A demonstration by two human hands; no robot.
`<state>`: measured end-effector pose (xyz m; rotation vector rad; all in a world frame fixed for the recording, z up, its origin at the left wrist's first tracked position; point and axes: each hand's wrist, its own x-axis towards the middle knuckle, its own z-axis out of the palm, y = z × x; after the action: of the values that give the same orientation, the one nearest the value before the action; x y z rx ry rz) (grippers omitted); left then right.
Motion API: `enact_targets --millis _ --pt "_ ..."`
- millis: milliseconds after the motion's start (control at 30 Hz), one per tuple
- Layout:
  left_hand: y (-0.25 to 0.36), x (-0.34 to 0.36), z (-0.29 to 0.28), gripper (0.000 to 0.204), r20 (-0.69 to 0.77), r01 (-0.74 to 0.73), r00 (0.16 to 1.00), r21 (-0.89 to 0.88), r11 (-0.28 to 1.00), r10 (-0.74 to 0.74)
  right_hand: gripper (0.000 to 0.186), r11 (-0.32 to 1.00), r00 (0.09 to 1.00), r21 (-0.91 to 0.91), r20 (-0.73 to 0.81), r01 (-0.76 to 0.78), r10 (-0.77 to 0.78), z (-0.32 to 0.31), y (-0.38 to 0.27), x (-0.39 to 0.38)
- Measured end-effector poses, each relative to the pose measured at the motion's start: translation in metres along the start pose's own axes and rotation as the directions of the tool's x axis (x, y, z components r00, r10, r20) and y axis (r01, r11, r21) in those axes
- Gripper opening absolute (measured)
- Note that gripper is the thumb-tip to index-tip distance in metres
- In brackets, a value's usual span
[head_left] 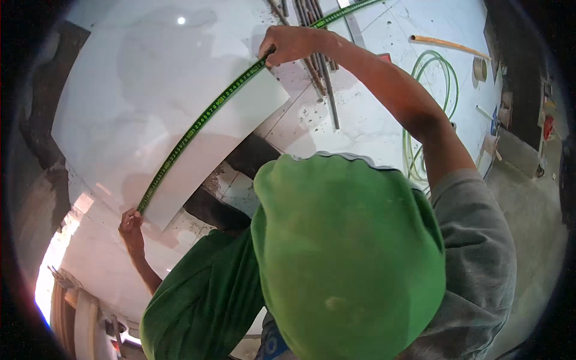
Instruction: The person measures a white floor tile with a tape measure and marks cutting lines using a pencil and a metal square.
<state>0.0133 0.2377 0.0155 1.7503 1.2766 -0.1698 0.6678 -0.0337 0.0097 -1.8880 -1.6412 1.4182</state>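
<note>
A black measuring tape with bright green markings [191,133] stretches in a slight curve over a large white marble-look slab [162,78]. My left hand [131,225] pinches the tape near the slab's near left edge. Toward the far right edge of the slab, my right hand [293,44] closes around the tape with the fingers curled. More of the tape runs on past that hand to the upper right. A green cloth cap [348,252] fills the lower middle and hides much of what lies below it.
A bundle of thin metal rods [324,78] lies right of the slab, beside a flat metal bar [351,25]. Farther right are a coiled clear green hose [454,78], an orange-yellow pipe [450,44] and a tan roll [480,69]. Grit is scattered on the tiled floor [312,120].
</note>
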Motion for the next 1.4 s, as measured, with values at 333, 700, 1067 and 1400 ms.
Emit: enact_targets --millis 333,700,1067,1400 --pt "-0.011 -0.002 -0.007 0.027 0.034 0.052 0.998 -0.115 0.992 -0.048 0.037 0.997 0.998 0.036 -0.019 -0.066 0.067 0.003 -0.002 0.003" --pt "-0.001 -0.005 -0.006 0.031 0.005 0.06 0.998 -0.079 0.995 -0.059 0.037 0.999 0.998 -0.006 -0.017 -0.053 0.053 0.0 -0.013 -0.001" --pt "-0.004 -0.004 -0.005 0.031 0.024 0.017 1.0 -0.097 0.995 -0.015 0.035 0.986 0.994 -0.136 -0.062 -0.1 0.092 0.007 -0.022 -0.002" --pt "-0.017 -0.001 -0.002 0.03 -0.006 0.007 1.0 -0.106 0.994 -0.007 0.036 0.972 0.991 -0.22 -0.12 -0.087 0.061 0.01 -0.022 -0.006"
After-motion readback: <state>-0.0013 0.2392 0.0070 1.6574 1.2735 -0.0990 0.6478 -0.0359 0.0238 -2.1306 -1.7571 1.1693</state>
